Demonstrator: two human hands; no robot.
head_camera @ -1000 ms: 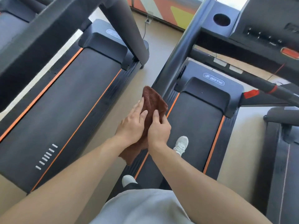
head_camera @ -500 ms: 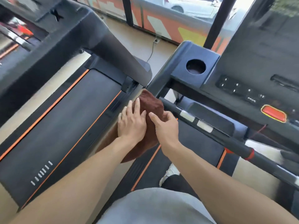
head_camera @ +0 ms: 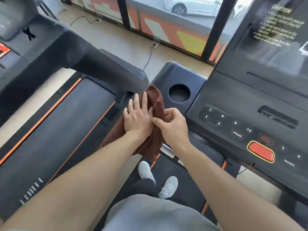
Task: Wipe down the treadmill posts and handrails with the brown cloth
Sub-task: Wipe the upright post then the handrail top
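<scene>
The brown cloth [head_camera: 156, 104] is wrapped over the top of the treadmill's left post, just left of the round cup holder [head_camera: 179, 93]. My left hand [head_camera: 138, 117] lies flat on the cloth's left side with fingers spread. My right hand [head_camera: 173, 125] pinches the cloth's right side between thumb and fingers. The post itself is hidden under the cloth and my hands. A dark handrail [head_camera: 170, 152] with silver sensor plates runs rightward below the cloth. The loose end of the cloth hangs down beneath my wrists.
The black console [head_camera: 241, 120] with number buttons and a red stop button [head_camera: 260, 151] sits to the right. A neighbouring treadmill's arm [head_camera: 93, 64] reaches close on the left, with its belt [head_camera: 55, 130] below. My white shoes stand on the belt under me.
Both hands and the cloth have slid up the post from near the deck to its top by the cup holder. The view has tilted upward with them.
</scene>
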